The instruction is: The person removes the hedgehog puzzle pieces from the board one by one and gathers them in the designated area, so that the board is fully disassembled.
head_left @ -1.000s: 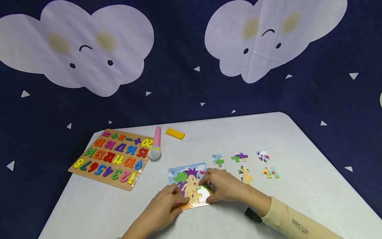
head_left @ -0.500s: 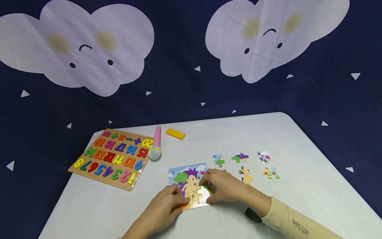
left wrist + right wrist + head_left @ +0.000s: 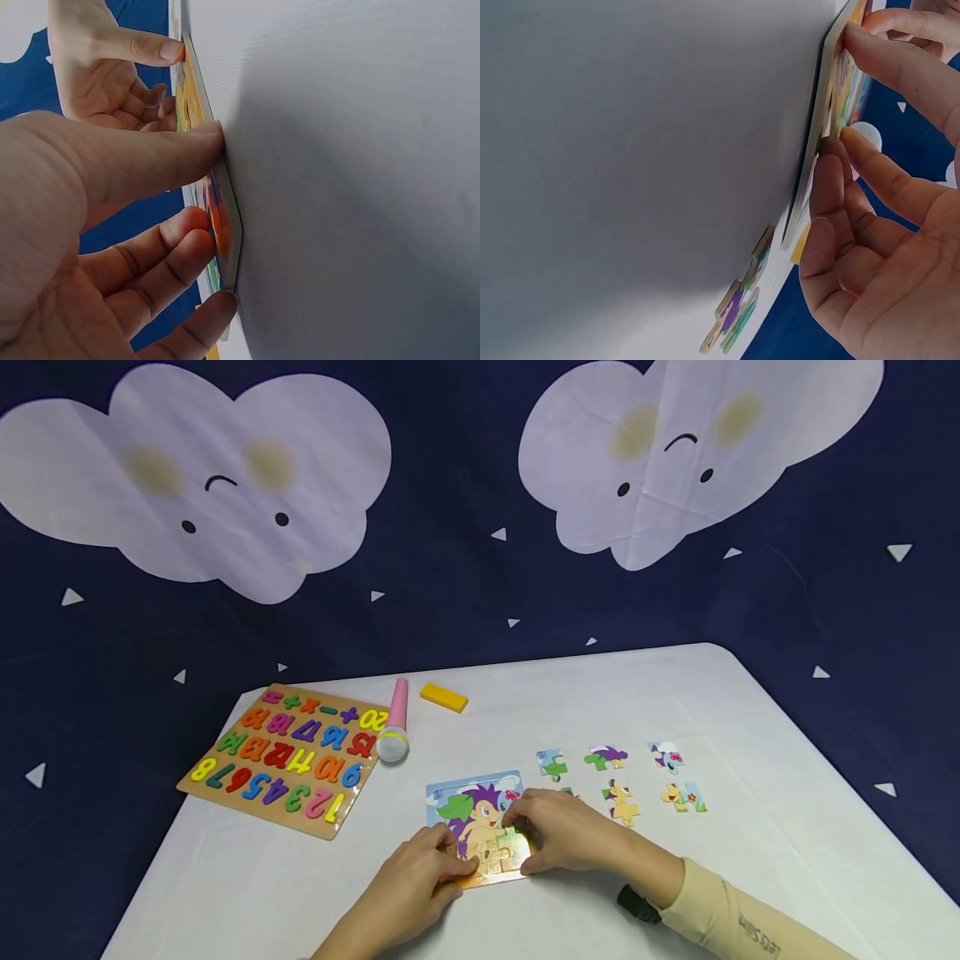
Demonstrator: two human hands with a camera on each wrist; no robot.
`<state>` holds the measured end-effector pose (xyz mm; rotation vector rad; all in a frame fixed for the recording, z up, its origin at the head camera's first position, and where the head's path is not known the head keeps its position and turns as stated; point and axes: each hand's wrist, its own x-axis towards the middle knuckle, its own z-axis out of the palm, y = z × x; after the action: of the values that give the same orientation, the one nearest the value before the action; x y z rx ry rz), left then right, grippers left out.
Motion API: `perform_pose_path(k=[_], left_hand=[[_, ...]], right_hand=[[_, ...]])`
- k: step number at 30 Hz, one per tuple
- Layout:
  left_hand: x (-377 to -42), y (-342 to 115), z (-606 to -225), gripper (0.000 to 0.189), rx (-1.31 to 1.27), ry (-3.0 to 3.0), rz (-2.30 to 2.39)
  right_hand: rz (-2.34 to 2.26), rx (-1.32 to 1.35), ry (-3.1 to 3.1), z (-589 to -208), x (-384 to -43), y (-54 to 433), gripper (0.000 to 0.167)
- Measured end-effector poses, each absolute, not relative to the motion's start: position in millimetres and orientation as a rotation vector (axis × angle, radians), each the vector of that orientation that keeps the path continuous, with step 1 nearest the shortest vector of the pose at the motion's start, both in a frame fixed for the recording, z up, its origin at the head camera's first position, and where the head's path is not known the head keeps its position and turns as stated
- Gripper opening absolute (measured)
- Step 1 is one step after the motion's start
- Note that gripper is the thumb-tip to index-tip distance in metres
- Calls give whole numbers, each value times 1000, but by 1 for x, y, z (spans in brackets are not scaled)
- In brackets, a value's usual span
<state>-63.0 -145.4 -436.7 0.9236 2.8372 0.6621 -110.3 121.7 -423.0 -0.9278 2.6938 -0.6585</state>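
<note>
A jigsaw puzzle (image 3: 474,810) in a blue-edged frame lies on the white table, showing a hedgehog with purple spines and a green leaf. My left hand (image 3: 420,872) grips its lower left, thumb at the near edge and fingers along the left side. Opposite it, my right hand (image 3: 570,831) holds the lower right part between thumb and bent fingers. In the right wrist view the index fingertip (image 3: 847,135) touches the picture surface. Several loose puzzle pieces (image 3: 621,802) lie in two rows right of the puzzle; one is partly hidden behind the right hand.
At the left stands out a wooden number board (image 3: 300,760) with coloured digits. A pink toy microphone (image 3: 396,718) overlaps its right edge, and a yellow block (image 3: 444,697) lies near the far table edge. A black object (image 3: 637,903) sits under the right forearm.
Both hands keep their places on the puzzle. Its lower right part looked bright white before and now shows pale green and yellow. The head view has shifted slightly.
</note>
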Motion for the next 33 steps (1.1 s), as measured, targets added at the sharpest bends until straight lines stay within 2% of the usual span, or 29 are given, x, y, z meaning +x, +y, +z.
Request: perform_pose_path(k=[19,29,33], left_hand=[[-63,-145,-437,32,921,2856,629],[-60,-145,-435,28,976,2866,614],[-60,-146,-435,30,928,2856,619]], right_hand=[[-653,-920,2707,-421,-110,119,48],[-571,-1110,2840,-418,-102,115,41],[-584,-1085,2838,-419,-102,116,44]])
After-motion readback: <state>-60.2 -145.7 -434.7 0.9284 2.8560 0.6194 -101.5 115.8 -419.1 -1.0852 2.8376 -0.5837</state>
